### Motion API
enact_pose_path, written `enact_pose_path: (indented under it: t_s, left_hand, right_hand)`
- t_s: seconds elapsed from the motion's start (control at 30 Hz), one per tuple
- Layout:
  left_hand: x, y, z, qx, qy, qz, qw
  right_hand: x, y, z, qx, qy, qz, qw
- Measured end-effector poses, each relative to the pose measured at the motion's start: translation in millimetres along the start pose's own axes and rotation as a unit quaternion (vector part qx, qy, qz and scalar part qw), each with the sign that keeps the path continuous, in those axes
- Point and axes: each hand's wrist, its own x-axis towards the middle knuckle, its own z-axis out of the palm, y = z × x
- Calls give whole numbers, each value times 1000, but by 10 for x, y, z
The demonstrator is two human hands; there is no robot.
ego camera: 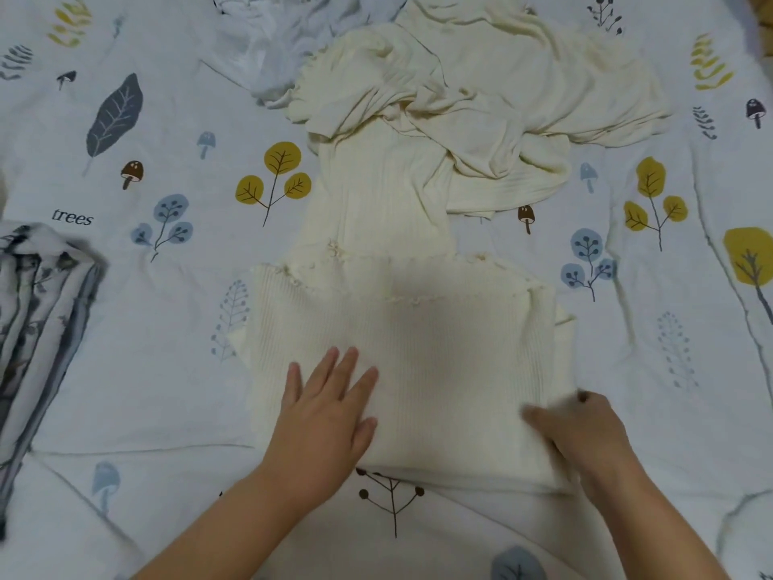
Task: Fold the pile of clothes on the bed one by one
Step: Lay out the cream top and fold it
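Observation:
A cream ribbed garment lies folded flat on the bed in front of me, its frilled edges toward the far side. My left hand presses flat on its near left part, fingers straight. At the garment's right edge my right hand is blurred, and I cannot make out how its fingers lie. Behind it a rumpled pile of cream clothes spreads across the far middle of the bed, with a white garment crumpled at its left.
The bed sheet is pale with printed leaves, trees and mushrooms. A folded grey-and-white patterned garment lies at the left edge. Bare sheet stretches to the left and right of the folded garment.

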Motion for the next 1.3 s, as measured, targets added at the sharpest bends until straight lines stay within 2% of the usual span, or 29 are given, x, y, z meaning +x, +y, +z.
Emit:
enact_pose_path:
  t_s: [0.1, 0.2, 0.33, 0.47, 0.57, 0.63, 0.7, 0.73, 0.77, 0.83, 0.87, 0.9, 1.0, 1.03, 1.1, 1.17, 1.3]
  left_hand:
    - [-5, -72, -35, 12, -16, 11, 1000]
    - [5, -176, -109, -9, -26, 26, 999]
    - [32, -274, -320, -200, 18, -11, 980]
    - [72, -381, -622, -431, 45, -98, 896]
    - [142, -485, -790, -579, 42, -149, 801]
    - [195, -561, -864, -647, 17, -185, 739]
    - [211, -624, -901, -678, -9, -195, 709]
    - [215, -651, -896, -680, -16, -190, 708]
    - [223, -678, -874, -665, -15, -179, 725]
    - [251, -718, -799, -577, 10, -165, 800]
    - [270, -733, -754, -529, 39, -167, 831]
    - [293, -746, -723, -490, 75, -169, 852]
    - [359, -774, -669, -407, 156, -175, 883]
    - [366, -777, -643, -364, 177, -191, 894]
    - [337, -742, -567, -246, 206, -230, 919]
    - [252, -646, -430, -188, 192, -231, 935]
    - [32, -594, -22, -215, 118, -183, 952]
  right_hand:
    - [-52, -97, -46, 33, -84, -4, 996]
    - [-214, -257, -52, -25, -54, -86, 995]
    - [-574, -562, 63, -114, -1, -184, 976]
    - [-1046, -925, 356, -163, 27, -300, 940]
    - [-1302, -1085, 694, -200, 8, -377, 904]
    - [-1369, -1096, 984, -221, -9, -408, 886]
    - [-1422, -1089, 1245, -236, -49, -424, 873]
    - [-1436, -1077, 1336, -242, -87, -423, 869]
    - [-1445, -1059, 1398, -249, -131, -418, 864]
    - [-1447, -990, 1430, -230, -220, -408, 856]
    - [-1439, -964, 1398, -197, -231, -414, 858]
    - [-1428, -962, 1349, -167, -213, -430, 861]
    - [-1248, -954, 1229, -124, 33, -468, 875]
    - [-1174, -955, 1223, -144, 66, -438, 885]
    - [-1040, -871, 1302, -222, 6, -322, 920]
    - [-986, -727, 1451, -290, -22, -251, 923]
    - [-1037, -488, 1676, -351, 8, -290, 890]
